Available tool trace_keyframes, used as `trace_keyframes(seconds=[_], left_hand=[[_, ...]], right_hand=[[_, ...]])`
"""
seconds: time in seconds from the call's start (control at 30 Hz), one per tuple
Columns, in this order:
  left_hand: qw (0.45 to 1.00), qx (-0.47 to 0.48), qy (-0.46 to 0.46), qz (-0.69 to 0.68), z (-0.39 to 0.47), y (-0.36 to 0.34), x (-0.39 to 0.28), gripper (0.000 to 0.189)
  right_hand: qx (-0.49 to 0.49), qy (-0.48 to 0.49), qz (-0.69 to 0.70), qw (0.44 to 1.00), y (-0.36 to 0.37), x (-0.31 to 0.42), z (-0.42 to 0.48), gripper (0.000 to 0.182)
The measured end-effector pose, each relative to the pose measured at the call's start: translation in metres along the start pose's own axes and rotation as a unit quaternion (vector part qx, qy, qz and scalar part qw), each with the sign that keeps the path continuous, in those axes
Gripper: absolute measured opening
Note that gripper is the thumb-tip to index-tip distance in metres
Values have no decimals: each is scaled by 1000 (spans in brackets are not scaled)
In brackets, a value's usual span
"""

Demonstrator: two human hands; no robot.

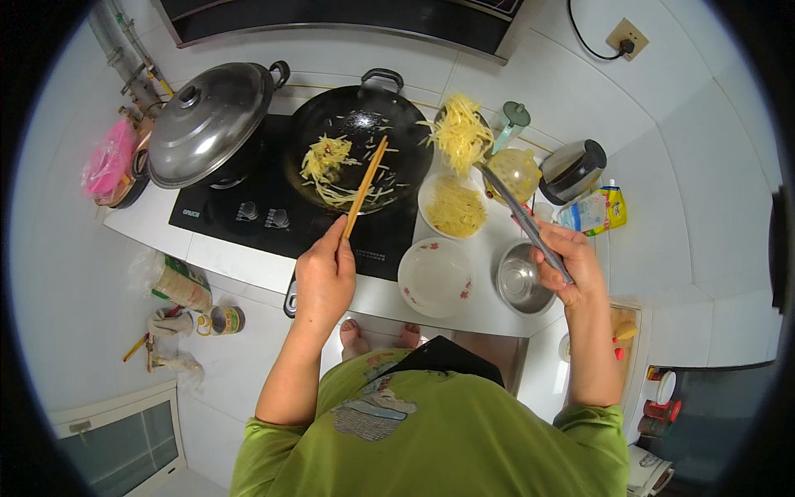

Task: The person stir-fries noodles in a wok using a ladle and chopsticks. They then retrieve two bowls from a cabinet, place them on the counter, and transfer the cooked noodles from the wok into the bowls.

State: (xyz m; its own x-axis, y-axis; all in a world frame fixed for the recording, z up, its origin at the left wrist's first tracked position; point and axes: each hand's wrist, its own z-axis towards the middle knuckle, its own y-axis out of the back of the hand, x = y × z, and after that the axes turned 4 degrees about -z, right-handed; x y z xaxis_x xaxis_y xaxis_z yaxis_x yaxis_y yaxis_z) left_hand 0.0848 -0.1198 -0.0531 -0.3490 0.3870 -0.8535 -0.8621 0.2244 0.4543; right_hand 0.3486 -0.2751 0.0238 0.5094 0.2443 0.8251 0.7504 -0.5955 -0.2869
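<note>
A pair of wooden chopsticks (366,186) is held in my left hand (326,267), with the tips over the black wok (397,118). Shredded potato (326,158) lies in the wok, some in a clump and some in scattered strands. My right hand (568,261) grips the grey handle of a ladle or turner (525,223), whose head is largely hidden under a heaped load of shredded potato (461,133). That load is above the counter, right of the wok. Below it sits a plate of pale shreds (456,206). Nearer me is a white bowl with red flower prints (435,276).
A lidded pot (208,124) stands on the left of the black gas hob (223,214). On the right are a metal bowl (518,279), an electric kettle (572,171), a green-lidded jug (512,121), a yellowish bag (514,174) and a yellow pouch (612,208). The range hood (341,18) hangs behind.
</note>
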Motion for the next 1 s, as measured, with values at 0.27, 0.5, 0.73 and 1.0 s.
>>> trace_keyframes(seconds=[0.27,0.5,0.73,1.0], left_hand=[[985,98,-123,-67,-31,-63,-5,30],[988,144,-53,-24,-42,-125,39,30],[988,103,-111,34,-23,-156,61,33],[979,153,-88,100,18,-182,73,38]], right_hand=[[-124,-39,-29,991,40,-55,9,28],[-129,-47,-70,988,49,-103,38,27],[-153,4,-246,957,51,-117,42,37],[-158,70,-366,914,63,-130,39,39]])
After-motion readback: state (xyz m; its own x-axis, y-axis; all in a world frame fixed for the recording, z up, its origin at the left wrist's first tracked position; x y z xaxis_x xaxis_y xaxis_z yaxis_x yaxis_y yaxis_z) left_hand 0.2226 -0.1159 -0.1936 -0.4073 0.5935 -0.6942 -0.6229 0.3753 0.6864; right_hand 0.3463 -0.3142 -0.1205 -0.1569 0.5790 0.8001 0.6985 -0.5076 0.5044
